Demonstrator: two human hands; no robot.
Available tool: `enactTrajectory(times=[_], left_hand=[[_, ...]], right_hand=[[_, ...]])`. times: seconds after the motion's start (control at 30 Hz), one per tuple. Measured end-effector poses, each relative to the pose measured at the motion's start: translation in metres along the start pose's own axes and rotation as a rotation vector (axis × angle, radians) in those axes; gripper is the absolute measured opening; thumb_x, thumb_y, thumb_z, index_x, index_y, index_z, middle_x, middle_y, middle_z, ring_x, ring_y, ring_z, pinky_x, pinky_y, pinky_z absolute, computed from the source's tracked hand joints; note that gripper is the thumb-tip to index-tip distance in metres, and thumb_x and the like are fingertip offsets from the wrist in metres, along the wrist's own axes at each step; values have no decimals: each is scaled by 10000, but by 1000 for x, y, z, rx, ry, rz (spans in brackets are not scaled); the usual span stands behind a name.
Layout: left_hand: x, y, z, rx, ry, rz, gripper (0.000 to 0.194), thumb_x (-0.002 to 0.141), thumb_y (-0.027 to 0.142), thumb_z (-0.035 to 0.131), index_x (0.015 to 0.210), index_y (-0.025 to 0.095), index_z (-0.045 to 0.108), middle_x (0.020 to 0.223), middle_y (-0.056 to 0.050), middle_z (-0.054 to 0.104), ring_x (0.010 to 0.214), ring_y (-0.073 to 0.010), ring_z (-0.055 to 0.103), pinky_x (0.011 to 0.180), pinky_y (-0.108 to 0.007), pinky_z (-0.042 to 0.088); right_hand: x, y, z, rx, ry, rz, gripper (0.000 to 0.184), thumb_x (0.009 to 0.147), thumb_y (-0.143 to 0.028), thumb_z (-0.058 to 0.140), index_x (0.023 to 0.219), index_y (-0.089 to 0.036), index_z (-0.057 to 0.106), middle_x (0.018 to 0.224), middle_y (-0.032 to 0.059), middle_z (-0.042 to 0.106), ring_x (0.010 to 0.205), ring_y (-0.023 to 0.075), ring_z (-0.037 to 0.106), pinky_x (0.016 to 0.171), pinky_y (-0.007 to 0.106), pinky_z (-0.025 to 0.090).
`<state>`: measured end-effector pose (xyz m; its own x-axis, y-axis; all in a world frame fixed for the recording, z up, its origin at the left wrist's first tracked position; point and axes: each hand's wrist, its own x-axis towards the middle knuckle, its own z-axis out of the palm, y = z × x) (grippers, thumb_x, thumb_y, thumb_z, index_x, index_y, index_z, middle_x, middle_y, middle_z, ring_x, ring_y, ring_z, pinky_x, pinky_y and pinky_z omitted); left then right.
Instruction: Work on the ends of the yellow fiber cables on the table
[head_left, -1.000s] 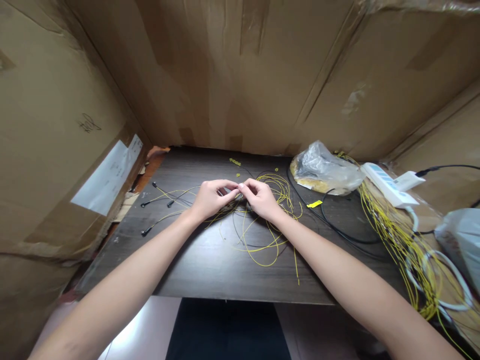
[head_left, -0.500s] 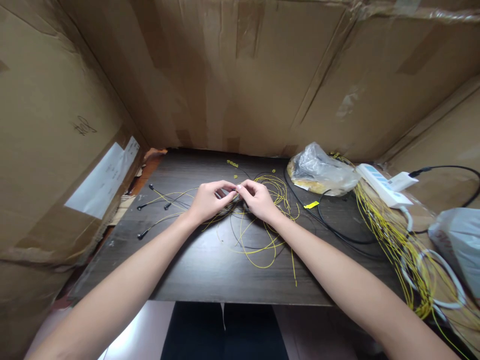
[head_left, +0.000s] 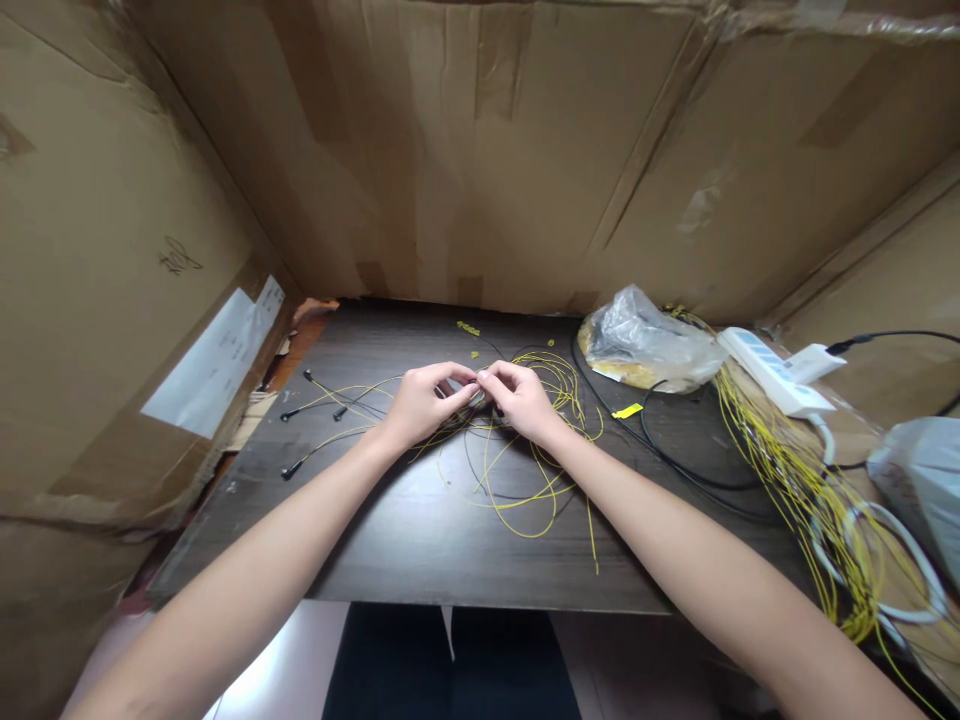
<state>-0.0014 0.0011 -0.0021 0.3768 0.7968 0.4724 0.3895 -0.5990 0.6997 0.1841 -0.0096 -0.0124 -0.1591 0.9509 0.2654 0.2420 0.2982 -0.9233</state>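
Observation:
My left hand (head_left: 426,402) and my right hand (head_left: 520,400) meet fingertip to fingertip above the middle of the dark tabletop (head_left: 360,550). Both are closed in a pinch, and what lies between the fingertips is too small and hidden to name. Beneath and around them spreads a loose tangle of thin yellow and black wires (head_left: 525,532). Toward the left, several wire ends carry black plugs (head_left: 292,468). Small yellow pieces (head_left: 469,328) lie beyond my hands.
A clear plastic bag (head_left: 649,340) rests at the back right, near a yellow tag (head_left: 627,411). Farther right are a white power strip (head_left: 772,372), a hanging bundle of yellow wires (head_left: 795,490) and a white cable loop (head_left: 934,590). Cardboard walls (head_left: 420,150) enclose the table.
The whole view has shifted slightly, so everything sits a little farther right. My hands keep the same pinch over the wires, with hardly any visible movement.

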Motion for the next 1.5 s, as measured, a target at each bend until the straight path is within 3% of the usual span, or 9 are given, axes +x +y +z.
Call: enactTrajectory(times=[0.37, 0.67, 0.87, 1.07, 1.5], left_hand=[[0, 3, 0, -57, 33, -52, 155, 879, 302, 710, 951, 175, 764, 850, -34, 787, 680, -139, 707, 653, -227, 575], [0, 2, -1, -69, 66, -51, 208, 875, 363, 717, 941, 176, 778, 842, -41, 790, 669, -145, 710, 641, -233, 582], [-1, 1, 0, -66, 62, -31, 182, 887, 341, 710, 929, 176, 774, 821, -32, 788, 652, -136, 707, 646, -223, 581], [-1, -1, 1, 76, 30, 38, 217, 926, 369, 655, 923, 183, 767, 870, -39, 791, 690, -146, 708, 673, -237, 572], [-1, -5, 0, 120, 18, 97, 161, 921, 315, 671, 909, 189, 770, 861, -31, 789, 666, -145, 699, 654, -244, 538]], right_hand=[[2, 5, -1, 70, 18, 3, 345, 855, -528, 647, 877, -185, 678, 774, 39, 693, 623, 147, 576, 571, 278, 451], [2, 5, 1, 103, 4, -3, 325, 838, -498, 691, 934, -191, 736, 905, 77, 767, 854, 225, 718, 800, 361, 560], [1, 4, 1, 101, 2, -9, 363, 857, -539, 662, 899, -184, 725, 827, 64, 741, 784, 208, 690, 761, 342, 543], [-1, 3, 2, -41, 38, -48, 387, 898, -557, 600, 786, -188, 633, 723, 21, 635, 673, 161, 564, 652, 290, 451], [-3, 0, 2, -104, 16, -59, 356, 925, -524, 550, 777, -202, 588, 722, 13, 599, 667, 162, 527, 651, 288, 406]])
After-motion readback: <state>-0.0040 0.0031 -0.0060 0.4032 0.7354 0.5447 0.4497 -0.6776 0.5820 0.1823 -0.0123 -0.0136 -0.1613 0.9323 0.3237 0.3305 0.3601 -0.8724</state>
